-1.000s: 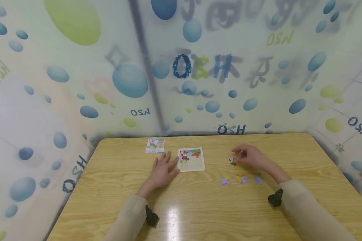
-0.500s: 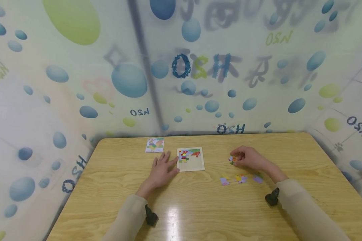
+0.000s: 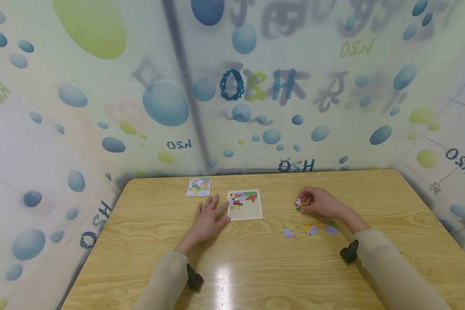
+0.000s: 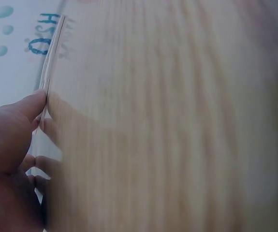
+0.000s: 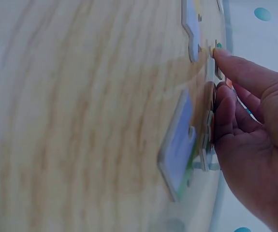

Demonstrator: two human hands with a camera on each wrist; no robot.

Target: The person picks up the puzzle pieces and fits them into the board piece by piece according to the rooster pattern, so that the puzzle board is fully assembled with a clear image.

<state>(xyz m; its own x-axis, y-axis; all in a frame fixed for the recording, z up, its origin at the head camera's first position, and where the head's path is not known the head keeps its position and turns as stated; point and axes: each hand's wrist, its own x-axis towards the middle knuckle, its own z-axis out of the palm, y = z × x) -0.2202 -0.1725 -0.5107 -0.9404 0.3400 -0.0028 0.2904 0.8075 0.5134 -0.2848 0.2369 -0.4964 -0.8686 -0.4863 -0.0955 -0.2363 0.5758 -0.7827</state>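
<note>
- Facing a droplet-patterned wall [image 3: 271, 137] across the wooden bench [image 3: 267, 267], with a partly filled puzzle tray [image 3: 252, 212] lying flat.
- Resting the left hand [image 3: 207, 219] against the tray's left edge, fingers extended, gripping nothing.
- Curling the fingers of the right hand [image 3: 321, 202] around a small puzzle cluster [image 3: 298, 202], well right of the tray, partly hiding it.
- Showing loose pieces [image 3: 310, 230] right of and nearer than the tray, plus a picture card [image 3: 199, 187] just left of and beyond it.
- Risking, probably, lifting two pieces at once, from crowding under the bent fingers.
- Possibly brushing the loose pieces askew, from passing the dark wrist device [image 3: 350, 252] too low.
- Perhaps nudging the tray sideways, from pushing too hard at its left edge.
</note>
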